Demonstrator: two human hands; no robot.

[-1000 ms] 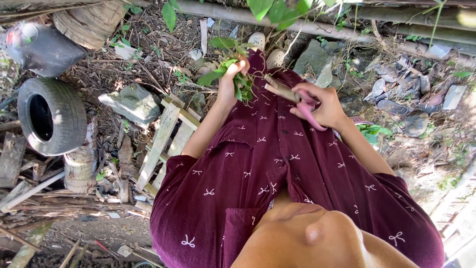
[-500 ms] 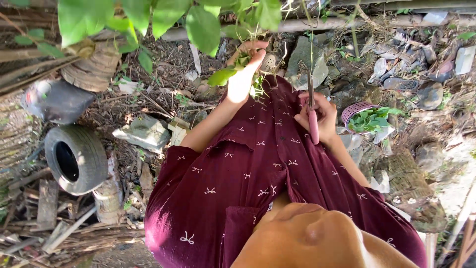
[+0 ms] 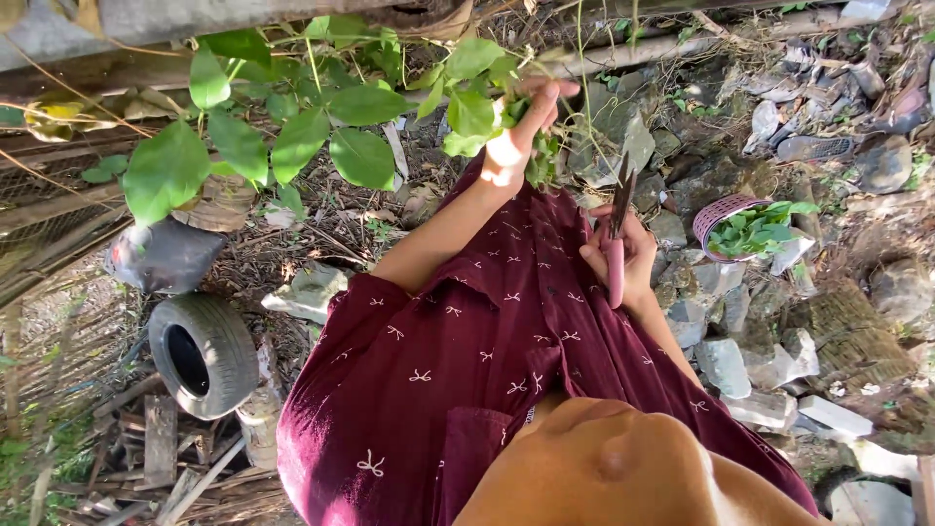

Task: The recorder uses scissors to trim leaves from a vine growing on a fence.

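A person in a maroon patterned dress [image 3: 467, 360] is working in a cramped yard, with rubble stones [image 3: 750, 360] crowding the right side, an old tyre [image 3: 205, 353] and scrap wood lying at left, and a bamboo pole [image 3: 672, 44] running across the top. The left hand [image 3: 516, 136] is closing around a bunch of green leafy sprigs [image 3: 477, 107] (broad, glossy, sunlit) hanging from the vine overhead. The right hand [image 3: 623, 255] is gripping pink-handled scissors [image 3: 616, 244], blades pointing up beside the stems. A pink basket [image 3: 726, 216] of picked leaves is sitting among the stones.
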